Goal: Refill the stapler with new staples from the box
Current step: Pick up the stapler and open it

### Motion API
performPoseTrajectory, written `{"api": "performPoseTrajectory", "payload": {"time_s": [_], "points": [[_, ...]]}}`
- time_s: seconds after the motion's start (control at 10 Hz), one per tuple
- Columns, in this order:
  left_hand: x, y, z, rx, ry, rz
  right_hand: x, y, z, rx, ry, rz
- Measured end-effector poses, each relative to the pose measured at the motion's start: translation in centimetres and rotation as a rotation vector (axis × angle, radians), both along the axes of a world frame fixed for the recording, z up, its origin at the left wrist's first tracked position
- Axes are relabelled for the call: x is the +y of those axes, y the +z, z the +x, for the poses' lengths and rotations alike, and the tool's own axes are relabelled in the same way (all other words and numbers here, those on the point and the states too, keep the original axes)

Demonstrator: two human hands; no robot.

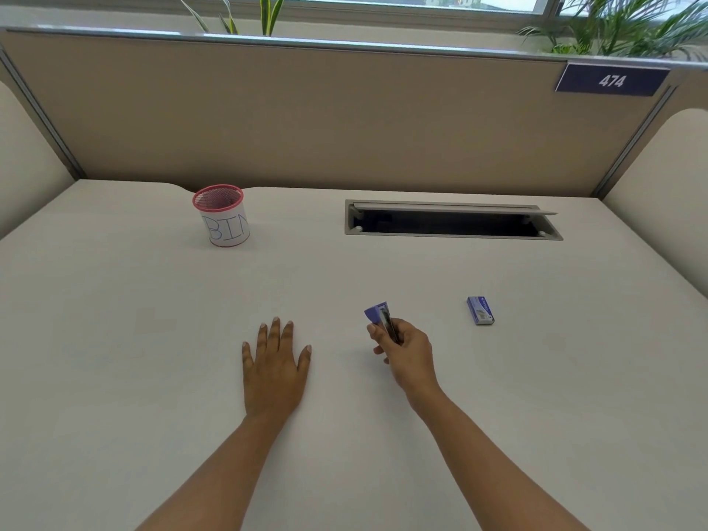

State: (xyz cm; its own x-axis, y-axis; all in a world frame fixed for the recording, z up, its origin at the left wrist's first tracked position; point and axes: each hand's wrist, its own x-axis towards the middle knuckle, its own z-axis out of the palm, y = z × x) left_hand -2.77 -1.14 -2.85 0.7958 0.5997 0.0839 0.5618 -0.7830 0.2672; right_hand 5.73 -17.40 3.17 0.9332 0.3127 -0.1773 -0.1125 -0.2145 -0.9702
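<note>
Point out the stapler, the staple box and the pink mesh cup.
stapler (375, 313): head view, its purple end.
staple box (480, 310): head view, its top face.
pink mesh cup (228, 228): head view, its white label.

The right hand (406, 350) hid the lower half of the stapler (378, 315); print on the staple box (480, 310) was too small to read; both forearms (214, 473) ran off the bottom edge
</note>
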Motion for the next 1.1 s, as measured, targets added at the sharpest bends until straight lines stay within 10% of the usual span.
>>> {"api": "performPoseTrajectory", "payload": {"time_s": [0.8, 1.1], "points": [[0.1, -0.4, 0.1, -0.016, -0.008, 0.014, -0.3, 0.6, 0.5, 0.017, -0.025, -0.002], [0.1, -0.4, 0.1, -0.03, -0.007, 0.02, -0.1, 1.6, 0.5, 0.353, 0.076, 0.207]]}}
